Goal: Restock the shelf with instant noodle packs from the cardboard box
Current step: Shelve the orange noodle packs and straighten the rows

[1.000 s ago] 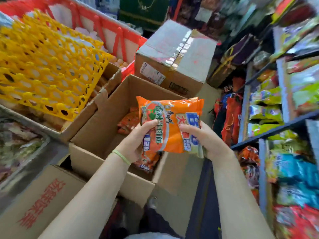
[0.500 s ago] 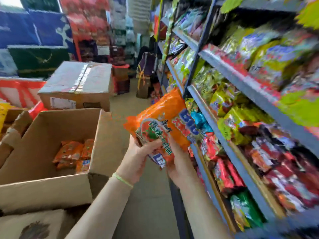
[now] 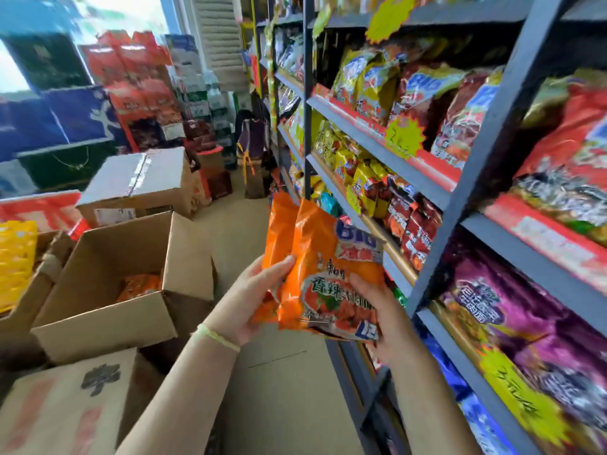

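Observation:
Both hands hold orange instant noodle packs (image 3: 323,267) upright in front of the grey shelf (image 3: 377,149). There seem to be two packs, one behind the other. My left hand (image 3: 254,302) grips their left edge, thumb on the front. My right hand (image 3: 384,320) grips the lower right corner of the front pack. The open cardboard box (image 3: 108,310) stands on the floor to the left, with more orange packs (image 3: 139,285) at its bottom. The shelf levels to the right are full of noodle packs in yellow, red and purple wrappers.
A taped closed carton (image 3: 138,178) stands behind the open box. Another carton (image 3: 62,408) with red print lies at the lower left. Yellow egg trays (image 3: 16,257) sit at the far left. The aisle floor (image 3: 243,231) runs ahead between the boxes and the shelf.
The view has swung from the box up to the shelf. The packs have come away from over the box and now stand upright, closer to the shelf, with both hands still on them.

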Available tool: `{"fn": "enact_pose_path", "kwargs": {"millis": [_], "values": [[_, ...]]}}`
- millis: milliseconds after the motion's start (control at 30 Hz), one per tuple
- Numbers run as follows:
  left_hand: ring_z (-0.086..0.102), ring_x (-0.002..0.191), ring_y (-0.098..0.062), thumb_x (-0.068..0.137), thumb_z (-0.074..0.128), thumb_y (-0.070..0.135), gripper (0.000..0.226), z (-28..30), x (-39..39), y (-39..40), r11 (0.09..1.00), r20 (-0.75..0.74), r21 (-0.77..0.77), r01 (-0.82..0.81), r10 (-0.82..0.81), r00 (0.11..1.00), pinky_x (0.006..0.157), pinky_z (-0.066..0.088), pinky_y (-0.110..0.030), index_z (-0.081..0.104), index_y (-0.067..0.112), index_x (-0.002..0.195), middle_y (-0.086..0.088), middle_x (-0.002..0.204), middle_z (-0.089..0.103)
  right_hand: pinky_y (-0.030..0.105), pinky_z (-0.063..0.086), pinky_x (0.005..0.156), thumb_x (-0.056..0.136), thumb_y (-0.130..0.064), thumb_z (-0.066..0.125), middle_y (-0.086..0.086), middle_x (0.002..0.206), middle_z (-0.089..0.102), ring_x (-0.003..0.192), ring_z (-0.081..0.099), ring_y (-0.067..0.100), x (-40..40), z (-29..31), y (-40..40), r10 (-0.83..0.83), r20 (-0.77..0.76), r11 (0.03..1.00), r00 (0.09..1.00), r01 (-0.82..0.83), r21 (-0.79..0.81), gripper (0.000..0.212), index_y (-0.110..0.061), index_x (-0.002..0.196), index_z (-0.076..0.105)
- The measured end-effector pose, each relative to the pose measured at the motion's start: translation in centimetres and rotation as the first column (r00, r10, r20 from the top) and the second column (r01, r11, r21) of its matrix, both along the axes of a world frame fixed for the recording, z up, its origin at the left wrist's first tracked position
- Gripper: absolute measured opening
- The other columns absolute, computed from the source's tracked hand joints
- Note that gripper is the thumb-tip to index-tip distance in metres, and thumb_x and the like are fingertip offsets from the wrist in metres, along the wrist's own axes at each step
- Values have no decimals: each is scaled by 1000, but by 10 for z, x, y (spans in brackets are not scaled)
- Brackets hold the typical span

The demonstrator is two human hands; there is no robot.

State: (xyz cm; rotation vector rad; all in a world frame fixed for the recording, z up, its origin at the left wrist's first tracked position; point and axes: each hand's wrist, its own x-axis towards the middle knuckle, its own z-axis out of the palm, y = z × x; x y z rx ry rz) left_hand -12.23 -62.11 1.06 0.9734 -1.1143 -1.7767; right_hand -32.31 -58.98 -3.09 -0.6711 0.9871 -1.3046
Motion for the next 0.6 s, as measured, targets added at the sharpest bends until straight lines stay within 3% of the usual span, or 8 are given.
{"fn": "enact_pose_path", "kwargs": {"millis": [67, 167, 267, 400, 467, 533, 600], "values": [[69, 102, -38, 90, 66, 29, 44, -1, 1, 16, 999, -4, -11, -51, 51, 999, 89, 55, -55, 55, 15, 130, -19, 120, 68, 43, 61, 79, 73, -31, 79, 9, 118, 73, 104, 71, 31, -6, 4, 19, -83, 11, 996, 996, 83, 12, 66, -17, 134, 59], [69, 103, -38, 90, 63, 26, 41, 1, 8, 31, 993, -41, -6, -120, 119, 992, 92, 54, -53, 54, 17, 130, -16, 118, 70, 36, 62, 68, 79, -27, 71, 7, 111, 75, 96, 74, 26, -14, 12, 45, -216, 49, 976, 975, 216, 4, 49, -18, 127, 64], [70, 100, -36, 96, 54, 25, 31, 3, 17, 42, 995, -67, -8, -96, 95, 993, 87, 56, -49, 56, 17, 125, -16, 115, 71, 35, 61, 65, 89, -29, 66, 4, 106, 77, 91, 75, 25, -9, 25, 74, -273, 10, 962, 962, 273, -15, 34, -24, 123, 65], [73, 90, -32, 96, 53, 27, 29, -2, 20, 52, 1000, -95, 3, -21, 21, 995, 79, 59, -46, 57, 17, 123, -11, 106, 75, 36, 60, 69, 81, -37, 68, 0, 104, 77, 94, 74, 25, 1, 41, 114, -398, -113, 917, 910, 393, -61, 33, -29, 113, 69], [75, 82, -27, 97, 50, 29, 32, -9, 22, 58, 999, -191, 42, -22, 30, 981, 70, 61, -38, 60, 12, 122, -11, 100, 76, 39, 56, 81, 81, -46, 72, -18, 99, 76, 101, 71, 16, -7, 47, 137, -586, -252, 809, 770, 572, -134, 27, -39, 107, 69], [74, 88, -25, 96, 50, 30, 37, -18, 23, 67, 998, -315, 61, -24, 42, 948, 68, 61, -35, 60, 12, 127, -10, 106, 75, 38, 50, 95, 82, -48, 74, -29, 100, 71, 102, 66, 0, -17, 53, 163, -763, -389, 635, 516, 713, -298, 31, -44, 112, 65], [71, 101, -30, 92, 58, 25, 45, -23, 19, 79, 1000, -375, 10, 8, -4, 927, 78, 60, -41, 55, 14, 135, -12, 119, 71, 19, 50, 89, 89, -35, 72, -21, 107, 70, 97, 64, -10, -18, 59, 190, -841, -470, 512, 268, 678, -528, 43, -27, 128, 58]]}}
